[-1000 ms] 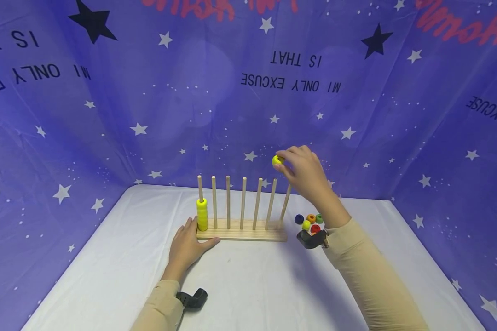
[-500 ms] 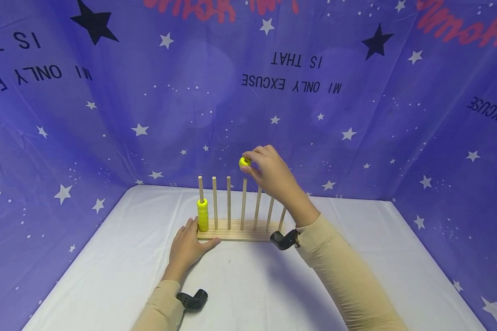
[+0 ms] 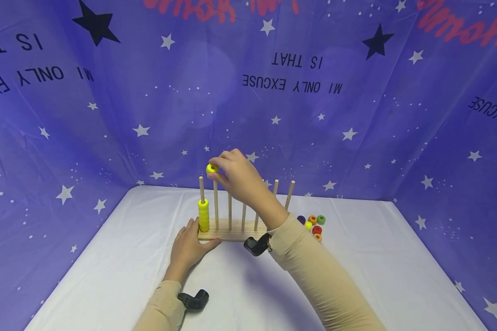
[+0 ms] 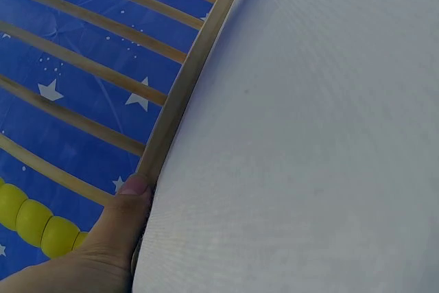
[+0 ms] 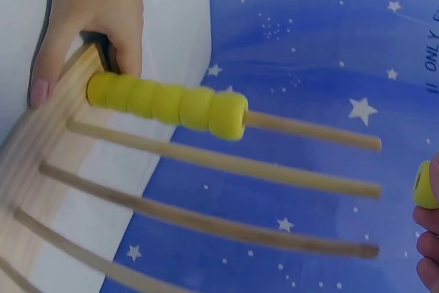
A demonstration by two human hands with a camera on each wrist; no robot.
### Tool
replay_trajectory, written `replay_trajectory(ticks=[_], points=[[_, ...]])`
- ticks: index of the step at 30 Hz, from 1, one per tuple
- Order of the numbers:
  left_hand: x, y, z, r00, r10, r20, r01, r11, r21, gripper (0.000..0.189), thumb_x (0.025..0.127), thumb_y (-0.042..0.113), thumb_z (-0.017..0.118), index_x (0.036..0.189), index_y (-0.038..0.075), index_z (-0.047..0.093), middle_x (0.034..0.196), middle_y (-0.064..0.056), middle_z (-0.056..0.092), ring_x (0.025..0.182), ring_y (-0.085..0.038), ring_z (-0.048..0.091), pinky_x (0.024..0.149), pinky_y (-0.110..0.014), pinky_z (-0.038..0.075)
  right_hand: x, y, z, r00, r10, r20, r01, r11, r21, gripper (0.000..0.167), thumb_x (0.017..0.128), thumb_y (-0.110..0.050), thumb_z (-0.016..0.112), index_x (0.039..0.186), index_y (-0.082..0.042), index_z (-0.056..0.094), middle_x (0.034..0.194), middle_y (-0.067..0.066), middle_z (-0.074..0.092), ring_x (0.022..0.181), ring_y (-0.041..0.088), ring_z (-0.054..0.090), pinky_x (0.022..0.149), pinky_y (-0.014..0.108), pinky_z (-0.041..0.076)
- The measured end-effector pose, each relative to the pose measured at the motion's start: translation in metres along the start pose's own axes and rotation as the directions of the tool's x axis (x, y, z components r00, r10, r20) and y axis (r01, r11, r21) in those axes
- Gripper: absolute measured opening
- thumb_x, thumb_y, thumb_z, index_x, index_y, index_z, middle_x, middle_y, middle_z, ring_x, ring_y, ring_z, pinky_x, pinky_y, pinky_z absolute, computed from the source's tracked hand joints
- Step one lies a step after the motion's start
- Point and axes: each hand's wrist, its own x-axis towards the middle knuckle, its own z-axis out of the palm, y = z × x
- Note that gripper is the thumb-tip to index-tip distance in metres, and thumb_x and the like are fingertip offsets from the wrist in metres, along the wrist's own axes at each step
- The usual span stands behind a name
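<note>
A wooden base [image 3: 228, 235] with a row of upright pegs stands on the table. Yellow beads [image 3: 204, 216] are stacked on its leftmost peg, whose top sticks out bare. My left hand [image 3: 187, 246] grips the left end of the base, thumb along the front edge; the left wrist view shows that thumb [image 4: 120, 221] on the wood. Between thumb and fingers my right hand [image 3: 240, 179] pinches a yellow bead [image 3: 211, 168], held above the second peg from the left, its hole showing. In the right wrist view that bead [image 5: 425, 186] is at the right edge, past the peg tips.
Several loose beads lie right of the base, among them a red bead [image 3: 316, 229], a green bead [image 3: 321, 219] and a dark blue bead [image 3: 301, 219]. White cloth [image 3: 377, 257] covers the table. A purple star-patterned curtain [image 3: 298, 128] surrounds it at the back and sides.
My right hand has carried the yellow bead leftward, from above the right end of the pegs to near the left end. My left hand has stayed on the base.
</note>
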Motion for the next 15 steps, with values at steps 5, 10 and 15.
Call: replay_trajectory(ticks=[5,10,15], points=[[0.0,-0.001,0.0,1.0,-0.006,0.0,0.006,1.0,-0.006,0.11,0.075,0.074,0.068,0.153,0.005,0.034,0.155,-0.019,0.041,0.149,-0.039,0.029,0.125,-0.055,0.021,0.008,-0.008,0.012,1.0,-0.007,0.011,0.008,1.0,-0.029,0.032,0.093,-0.034,0.069,0.115,-0.012,0.072,0.105,-0.002,0.07,0.096,0.016,0.055,0.086,0.027,0.051],[-0.001,0.0,0.0,1.0,0.006,-0.004,-0.007,1.0,-0.024,0.106,0.076,0.072,0.07,0.151,0.005,0.036,0.154,-0.019,0.043,0.149,-0.039,0.029,0.125,-0.054,0.019,0.01,-0.009,0.023,1.0,-0.021,0.002,0.021,0.995,-0.097,0.033,0.091,-0.041,0.07,0.113,-0.016,0.073,0.105,-0.005,0.072,0.091,0.016,0.056,0.079,0.028,0.049],[-0.001,0.001,-0.002,1.0,0.012,-0.011,-0.012,1.0,-0.023,0.107,0.076,0.072,0.07,0.151,0.004,0.036,0.155,-0.02,0.042,0.149,-0.04,0.03,0.125,-0.055,0.02,0.01,-0.007,0.03,0.999,-0.03,-0.013,0.028,0.991,-0.13,0.034,0.091,-0.044,0.069,0.113,-0.018,0.073,0.105,-0.006,0.072,0.089,0.015,0.056,0.075,0.027,0.048]])
